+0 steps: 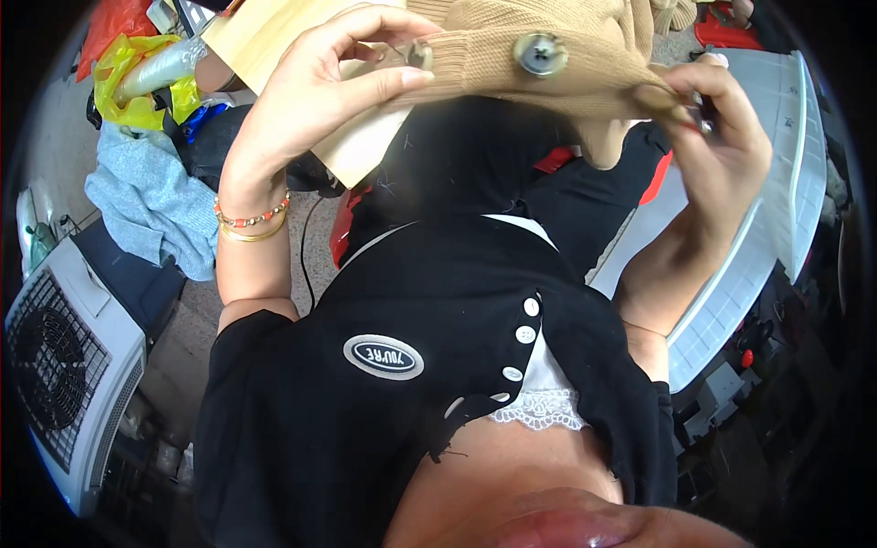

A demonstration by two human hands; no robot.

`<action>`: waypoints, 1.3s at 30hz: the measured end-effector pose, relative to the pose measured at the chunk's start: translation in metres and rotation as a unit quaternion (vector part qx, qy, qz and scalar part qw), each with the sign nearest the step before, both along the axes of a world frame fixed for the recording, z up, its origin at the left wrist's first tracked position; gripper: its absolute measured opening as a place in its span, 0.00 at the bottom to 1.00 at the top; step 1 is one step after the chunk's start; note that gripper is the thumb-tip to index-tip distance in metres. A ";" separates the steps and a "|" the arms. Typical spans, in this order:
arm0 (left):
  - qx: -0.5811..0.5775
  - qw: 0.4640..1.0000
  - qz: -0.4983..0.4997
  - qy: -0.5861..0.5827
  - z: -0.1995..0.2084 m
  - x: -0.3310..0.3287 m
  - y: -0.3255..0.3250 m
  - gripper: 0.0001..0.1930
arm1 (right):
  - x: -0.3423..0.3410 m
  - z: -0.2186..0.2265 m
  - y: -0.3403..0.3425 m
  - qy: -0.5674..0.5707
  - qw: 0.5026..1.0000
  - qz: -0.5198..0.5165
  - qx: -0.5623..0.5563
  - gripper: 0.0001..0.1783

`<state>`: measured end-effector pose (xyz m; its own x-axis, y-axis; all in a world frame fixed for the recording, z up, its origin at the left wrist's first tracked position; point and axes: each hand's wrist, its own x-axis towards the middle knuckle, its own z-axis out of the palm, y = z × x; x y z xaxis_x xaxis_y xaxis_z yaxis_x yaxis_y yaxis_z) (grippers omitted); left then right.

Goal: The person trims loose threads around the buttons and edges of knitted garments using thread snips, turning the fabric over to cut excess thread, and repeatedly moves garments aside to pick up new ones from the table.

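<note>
Tan knitwear (489, 66) held by left fingers (388, 86) and right fingers (728, 91)

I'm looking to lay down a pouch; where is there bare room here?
Grey floor shows between the light-blue knitted garment and the black left sleeve. The flat pale wooden board looks bare beyond the left hand. Crowded: upper left around the crumpled yellow plastic bag, and from that hand to the right hand, where tan knitted fabric stretches.

Central area brightly lit; rim falls to black. Fisheye bends the plastic tub (793, 178). Right hand (728, 146) blurred at fingertips.
</note>
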<state>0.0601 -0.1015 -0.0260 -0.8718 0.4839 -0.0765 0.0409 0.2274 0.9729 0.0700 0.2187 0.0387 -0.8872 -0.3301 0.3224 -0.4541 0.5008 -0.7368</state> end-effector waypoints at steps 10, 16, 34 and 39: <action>0.122 0.992 -0.007 0.040 0.045 -0.017 0.042 0.15 | 0.024 -0.003 0.076 -0.011 0.983 -0.093 -0.158 0.05; -0.088 0.932 0.028 0.351 0.051 -0.015 0.089 0.08 | 0.011 -0.073 0.112 -0.128 0.970 -0.123 -0.167 0.11; -0.124 0.869 0.007 0.478 0.035 -0.015 0.076 0.14 | 0.036 -0.070 -0.024 0.234 0.971 -0.042 -0.018 0.25; -0.133 0.894 -0.031 0.426 0.039 -0.015 0.067 0.15 | 0.034 -0.060 -0.025 0.146 0.985 -0.028 -0.088 0.26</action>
